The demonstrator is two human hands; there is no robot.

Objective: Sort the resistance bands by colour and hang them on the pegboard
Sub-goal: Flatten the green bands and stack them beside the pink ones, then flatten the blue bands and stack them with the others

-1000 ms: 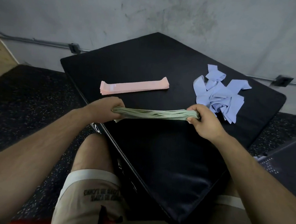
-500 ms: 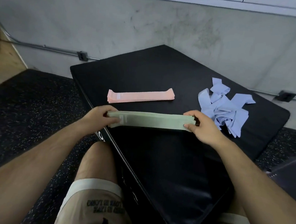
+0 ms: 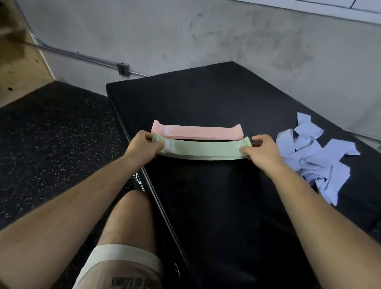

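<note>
The left hand (image 3: 143, 146) and right hand (image 3: 264, 152) each pinched one end of the flat green elastic bands (image 3: 200, 149). These were just beside the flat pink elastic bands (image 3: 197, 132).

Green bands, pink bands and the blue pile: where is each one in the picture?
green bands (image 3: 202, 150), head view, middle of the stack's flat top.
pink bands (image 3: 197, 132), head view, middle of the flat stack.
blue pile (image 3: 317, 155), head view, centre of the loose heap.
</note>
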